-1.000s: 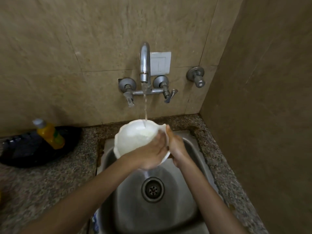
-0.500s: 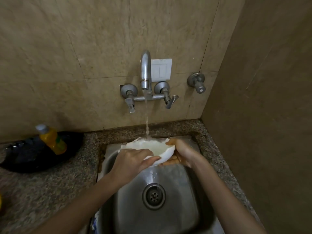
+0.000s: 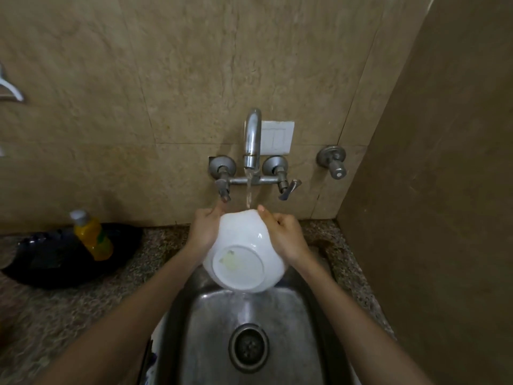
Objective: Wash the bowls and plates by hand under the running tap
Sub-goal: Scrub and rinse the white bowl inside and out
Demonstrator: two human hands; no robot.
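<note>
both hands (image 3: pixel 286 240) grip glossy white round bowl (image 3: pixel 244 254), base up.

A white switch plate (image 3: pixel 277 135) sits on the tiled wall; right of it, a round metal valve (image 3: pixel 332 160); far left and below it, a yellow bottle (image 3: pixel 93 237) stands in a black tray (image 3: pixel 41 262) on the speckled worktop (image 3: pixel 69 315).

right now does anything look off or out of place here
The white bowl, held underside towards the camera by the left hand and right hand, has a yellowish smear on its base, likely residue not yet washed off. The yellow bottle stands tilted in the black dish.
</note>
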